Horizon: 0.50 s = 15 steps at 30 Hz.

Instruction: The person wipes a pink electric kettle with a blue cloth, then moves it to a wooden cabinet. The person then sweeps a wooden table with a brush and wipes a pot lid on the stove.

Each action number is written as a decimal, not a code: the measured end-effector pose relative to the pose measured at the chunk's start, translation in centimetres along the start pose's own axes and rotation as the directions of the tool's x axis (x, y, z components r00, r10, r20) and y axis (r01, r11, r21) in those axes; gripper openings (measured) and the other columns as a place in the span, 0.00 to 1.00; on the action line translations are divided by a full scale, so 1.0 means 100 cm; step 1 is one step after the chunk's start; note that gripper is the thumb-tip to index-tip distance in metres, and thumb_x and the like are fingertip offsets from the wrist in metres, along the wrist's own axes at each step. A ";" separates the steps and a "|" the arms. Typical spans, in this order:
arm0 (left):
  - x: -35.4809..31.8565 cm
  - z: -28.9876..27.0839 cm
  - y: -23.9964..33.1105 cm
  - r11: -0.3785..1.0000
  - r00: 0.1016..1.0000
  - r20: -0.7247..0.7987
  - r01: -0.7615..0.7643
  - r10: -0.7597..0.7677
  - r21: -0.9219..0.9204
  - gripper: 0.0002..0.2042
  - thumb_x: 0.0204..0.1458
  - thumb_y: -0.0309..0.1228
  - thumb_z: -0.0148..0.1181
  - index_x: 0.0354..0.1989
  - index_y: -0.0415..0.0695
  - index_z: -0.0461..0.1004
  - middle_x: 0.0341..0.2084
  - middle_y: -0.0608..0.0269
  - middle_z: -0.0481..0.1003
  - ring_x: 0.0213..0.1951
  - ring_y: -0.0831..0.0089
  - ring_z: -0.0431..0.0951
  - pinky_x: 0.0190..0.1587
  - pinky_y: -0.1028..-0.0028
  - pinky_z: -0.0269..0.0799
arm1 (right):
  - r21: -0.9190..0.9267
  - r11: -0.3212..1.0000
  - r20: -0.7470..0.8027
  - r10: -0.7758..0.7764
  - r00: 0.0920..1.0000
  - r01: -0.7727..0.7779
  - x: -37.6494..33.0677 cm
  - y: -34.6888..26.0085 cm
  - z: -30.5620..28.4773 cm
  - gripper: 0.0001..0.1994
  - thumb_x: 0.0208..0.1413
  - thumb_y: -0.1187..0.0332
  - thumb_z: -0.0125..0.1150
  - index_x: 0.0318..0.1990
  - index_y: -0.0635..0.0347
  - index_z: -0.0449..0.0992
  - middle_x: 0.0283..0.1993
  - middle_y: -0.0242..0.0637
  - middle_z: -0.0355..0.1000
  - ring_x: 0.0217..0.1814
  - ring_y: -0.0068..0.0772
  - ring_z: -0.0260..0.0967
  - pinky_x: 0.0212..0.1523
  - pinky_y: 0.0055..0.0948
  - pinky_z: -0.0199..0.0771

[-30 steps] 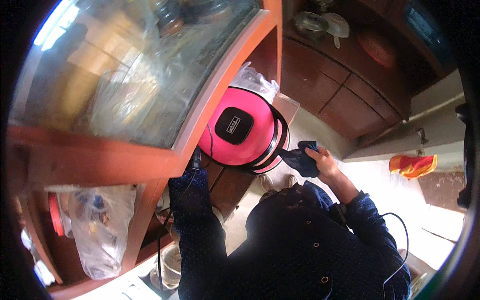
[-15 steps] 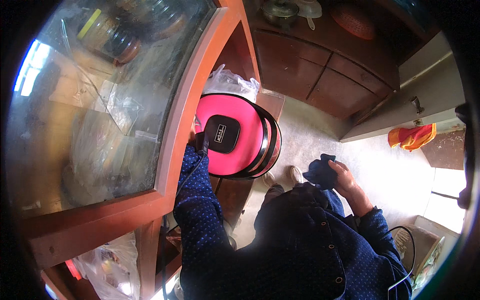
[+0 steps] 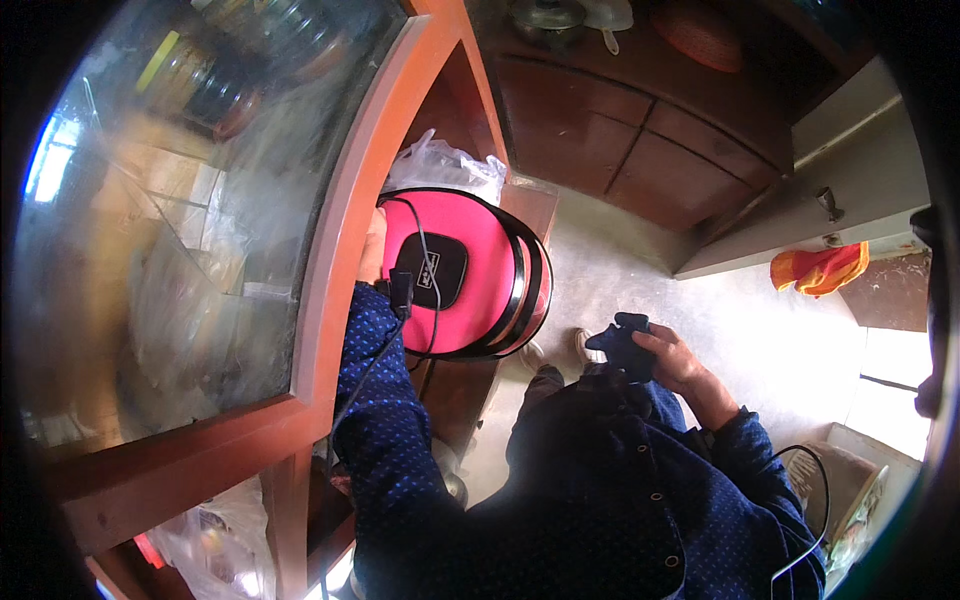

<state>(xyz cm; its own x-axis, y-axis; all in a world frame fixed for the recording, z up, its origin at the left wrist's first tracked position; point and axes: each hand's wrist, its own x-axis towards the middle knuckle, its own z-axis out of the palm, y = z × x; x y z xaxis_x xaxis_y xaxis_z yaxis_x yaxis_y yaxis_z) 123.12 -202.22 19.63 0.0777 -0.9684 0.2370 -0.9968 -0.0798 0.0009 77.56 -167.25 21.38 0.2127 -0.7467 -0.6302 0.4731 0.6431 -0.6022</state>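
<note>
My right hand is closed on a dark blue cloth, which hangs crumpled beyond my fingers, out in front of my body. My left hand reaches in beside a pink round-cornered container with black bands and a black square patch on its top. Only part of that hand shows; the orange-brown cabinet frame hides its fingers. A thin black cable with a dark block on it runs along my left sleeve and loops over the pink top.
A glass-fronted cabinet door fills the left, with jars behind the glass. A plastic bag sits beyond the pink container. Brown cupboards stand at the far side. An orange and yellow cloth hangs by a pale door.
The cable loop and its block now lie across the pink top, and more of my left hand shows. My right hand still holds the cloth, slightly shifted. The view has moved a little.
</note>
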 end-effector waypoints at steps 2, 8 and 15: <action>0.012 0.014 -0.002 0.997 0.999 0.036 0.014 -0.011 -0.072 0.17 0.52 0.37 0.75 0.48 0.44 0.83 0.45 0.47 0.85 0.49 0.46 0.85 0.50 0.50 0.81 | -0.001 1.000 -0.006 -0.012 1.000 0.012 -0.002 -0.001 -0.002 0.20 0.73 0.65 0.57 0.64 0.72 0.72 0.55 0.46 0.80 0.53 0.37 0.80 0.54 0.35 0.83; 0.022 0.043 0.009 0.737 0.992 0.079 -0.020 0.098 -0.675 0.19 0.54 0.25 0.73 0.54 0.32 0.80 0.48 0.44 0.85 0.50 0.58 0.86 0.54 0.63 0.82 | 0.072 0.997 -0.003 -0.030 1.000 0.030 0.001 0.005 -0.007 0.22 0.75 0.61 0.51 0.64 0.72 0.72 0.55 0.47 0.80 0.54 0.39 0.79 0.57 0.38 0.80; -0.058 -0.021 0.036 0.464 0.983 -0.072 0.015 -0.169 -0.886 0.14 0.62 0.27 0.69 0.51 0.31 0.79 0.45 0.49 0.83 0.50 0.63 0.85 0.55 0.67 0.81 | -0.354 0.898 0.120 -0.234 0.965 0.262 0.057 -0.024 -0.002 0.19 0.69 0.70 0.53 0.62 0.72 0.74 0.57 0.46 0.79 0.59 0.37 0.76 0.61 0.36 0.75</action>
<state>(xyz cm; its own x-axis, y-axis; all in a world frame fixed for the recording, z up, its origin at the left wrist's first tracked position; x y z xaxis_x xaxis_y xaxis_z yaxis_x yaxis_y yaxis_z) 119.08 -196.36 20.29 0.2436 -0.9213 0.3032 -0.4776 0.1582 0.8643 77.49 -173.00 19.09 0.1967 -0.8915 -0.4082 0.1777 0.4418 -0.8793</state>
